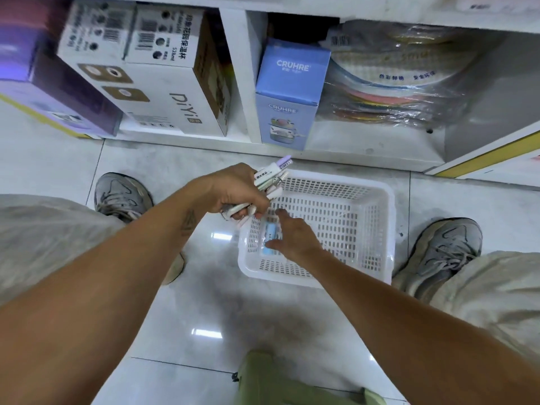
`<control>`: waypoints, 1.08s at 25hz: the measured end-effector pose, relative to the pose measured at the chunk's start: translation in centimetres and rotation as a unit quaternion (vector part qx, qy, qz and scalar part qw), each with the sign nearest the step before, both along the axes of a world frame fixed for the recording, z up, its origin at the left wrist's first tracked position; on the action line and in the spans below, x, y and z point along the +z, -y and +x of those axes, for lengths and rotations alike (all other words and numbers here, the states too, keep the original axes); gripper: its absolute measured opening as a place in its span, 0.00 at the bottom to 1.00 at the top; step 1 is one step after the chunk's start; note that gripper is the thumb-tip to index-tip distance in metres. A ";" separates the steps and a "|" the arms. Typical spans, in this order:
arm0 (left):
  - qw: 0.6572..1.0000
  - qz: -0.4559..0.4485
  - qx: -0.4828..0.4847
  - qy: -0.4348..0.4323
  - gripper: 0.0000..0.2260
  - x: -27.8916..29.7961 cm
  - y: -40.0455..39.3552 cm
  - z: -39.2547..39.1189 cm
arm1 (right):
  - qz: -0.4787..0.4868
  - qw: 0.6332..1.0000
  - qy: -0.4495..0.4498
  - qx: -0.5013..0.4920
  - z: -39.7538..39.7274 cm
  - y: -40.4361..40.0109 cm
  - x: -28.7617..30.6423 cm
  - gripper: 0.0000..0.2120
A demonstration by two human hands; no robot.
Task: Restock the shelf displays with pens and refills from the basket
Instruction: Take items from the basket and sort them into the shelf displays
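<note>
Gripping a bundle of pens in our left hand, fingers curled round them, we hold it just above the far-left corner of the white basket on the floor. Our right hand reaches into the basket with relaxed fingers spread over a small blue item (thumb and forefinger either side, contact unclear).

Basket on floor at frame centre, below shelf; shoes flank it left and right.
</note>
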State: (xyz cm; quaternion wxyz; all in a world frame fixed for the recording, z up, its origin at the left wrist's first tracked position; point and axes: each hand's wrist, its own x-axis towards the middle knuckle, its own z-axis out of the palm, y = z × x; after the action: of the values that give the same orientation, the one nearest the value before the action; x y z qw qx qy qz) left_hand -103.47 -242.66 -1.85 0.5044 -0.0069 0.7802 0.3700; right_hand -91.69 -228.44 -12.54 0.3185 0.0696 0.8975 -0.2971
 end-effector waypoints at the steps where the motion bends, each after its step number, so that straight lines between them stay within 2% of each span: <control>1: 1.000 -0.002 0.016 -0.008 0.07 0.2 0.7 -0.2 | 0.009 1.000 0.005 0.005 -0.1 0.9 -0.3 0.36; 4: 0.998 0.005 0.062 -0.013 0.08 0.1 1.6 -0.4 | 0.044 0.998 0.021 0.043 -0.3 2.0 -1.0 0.39; 6: 0.996 0.014 0.085 -0.011 0.09 -0.1 1.9 -0.4 | 0.050 0.997 0.009 0.059 -0.3 2.1 -1.1 0.36; 8: 0.995 0.020 0.095 -0.005 0.10 -0.4 2.1 -0.3 | 0.025 1.000 0.014 0.008 -0.6 2.0 -1.0 0.29; 11: 0.994 0.023 0.102 0.009 0.10 -0.7 2.2 0.3 | -0.037 0.992 0.069 -0.101 -1.8 1.0 0.0 0.14; 13: 0.994 0.025 0.101 0.015 0.10 -0.5 2.3 0.6 | -0.117 0.974 0.105 -0.164 -2.4 -0.5 1.6 0.13; 16: 0.996 0.045 0.077 0.008 0.12 1.3 2.1 1.0 | -0.261 0.926 0.112 -0.250 -3.0 -3.6 6.4 0.10; 20: 0.992 0.088 0.079 -0.046 0.11 6.6 0.1 1.4 | -0.384 0.883 0.094 -0.254 -4.0 -7.2 15.0 0.06; 24: 0.977 0.164 0.111 -0.081 0.08 15.0 -2.3 1.6 | -0.424 0.875 0.009 -0.234 -4.2 -8.4 24.4 0.07; 27: 0.967 0.187 0.091 -0.149 0.08 21.4 -3.5 2.1 | -0.429 0.878 -0.060 -0.204 -3.8 -8.3 30.8 0.06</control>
State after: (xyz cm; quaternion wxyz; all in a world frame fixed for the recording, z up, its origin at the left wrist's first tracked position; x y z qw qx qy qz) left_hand -101.37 -239.21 19.51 0.3391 0.0714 0.7592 0.5509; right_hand -95.54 -220.18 18.25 0.1949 0.0901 0.6652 -0.7151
